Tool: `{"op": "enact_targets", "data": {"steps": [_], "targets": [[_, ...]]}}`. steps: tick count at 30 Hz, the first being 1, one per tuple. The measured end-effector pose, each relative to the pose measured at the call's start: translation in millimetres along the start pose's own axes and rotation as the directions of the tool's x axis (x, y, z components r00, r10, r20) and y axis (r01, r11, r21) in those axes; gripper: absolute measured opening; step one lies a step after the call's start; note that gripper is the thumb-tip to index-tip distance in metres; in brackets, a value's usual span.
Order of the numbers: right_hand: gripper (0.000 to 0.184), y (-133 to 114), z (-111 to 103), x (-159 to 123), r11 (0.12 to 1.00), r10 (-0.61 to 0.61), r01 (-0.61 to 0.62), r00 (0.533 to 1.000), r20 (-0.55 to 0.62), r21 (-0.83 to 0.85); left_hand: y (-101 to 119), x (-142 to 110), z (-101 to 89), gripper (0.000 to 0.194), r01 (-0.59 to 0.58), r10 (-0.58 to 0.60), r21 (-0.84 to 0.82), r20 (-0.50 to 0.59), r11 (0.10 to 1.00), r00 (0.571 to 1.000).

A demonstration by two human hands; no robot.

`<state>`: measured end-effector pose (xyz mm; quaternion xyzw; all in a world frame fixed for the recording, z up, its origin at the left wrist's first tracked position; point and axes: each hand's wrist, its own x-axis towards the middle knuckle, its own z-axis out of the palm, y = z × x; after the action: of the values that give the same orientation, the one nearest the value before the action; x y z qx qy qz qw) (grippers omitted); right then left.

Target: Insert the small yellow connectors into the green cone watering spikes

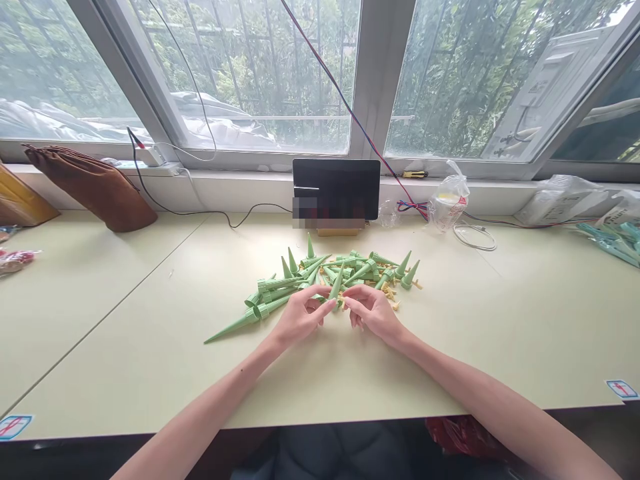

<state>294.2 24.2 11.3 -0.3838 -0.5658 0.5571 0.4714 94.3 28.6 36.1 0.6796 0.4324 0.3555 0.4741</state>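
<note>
Between the fingertips of my left hand (299, 319) is a green plastic watering spike (337, 281), its pointed tip facing up and away. My right hand (376, 315) meets it from the other side, thumb and fingers pinched around a small yellow valve (343, 301) at the spike's wide end. Whether the valve is seated in the spike is too small to tell. Just beyond both hands lies a heap of more green spikes (283, 283), some on their sides and a few standing point up. Loose yellow valves (389, 291) are scattered at the heap's right side.
Behind the heap, a dark-screened device (336, 187) leans on a small stand. A brown bag (95, 190) stands at the back left. A plastic-wrapped cup (449, 203), a coiled white cable (475, 237) and teal pieces (613, 241) lie to the right on the pale table (500, 333).
</note>
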Motion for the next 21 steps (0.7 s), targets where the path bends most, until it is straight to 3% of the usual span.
{"op": "enact_targets", "data": {"steps": [8,14,21], "targets": [[0.026,-1.4,-0.1,-5.2,0.969,-0.152,0.152,0.988,0.014,-0.197,-1.6,2.5,-0.7,0.035,0.049,-0.054,-0.102,-0.048,0.994,0.997],[0.020,0.6,-1.7,-3.7,0.836,-0.343,0.321,0.939,0.032,-0.445,0.4,2.7,0.3,0.035,0.052,-0.058,-0.104,-0.058,0.993,0.997],[0.018,5.6,-5.1,-1.9,0.757,-0.403,0.380,0.912,0.079,-0.531,3.1,1.3,0.1,0.033,0.064,-0.067,-0.090,-0.035,0.994,0.997]]}}
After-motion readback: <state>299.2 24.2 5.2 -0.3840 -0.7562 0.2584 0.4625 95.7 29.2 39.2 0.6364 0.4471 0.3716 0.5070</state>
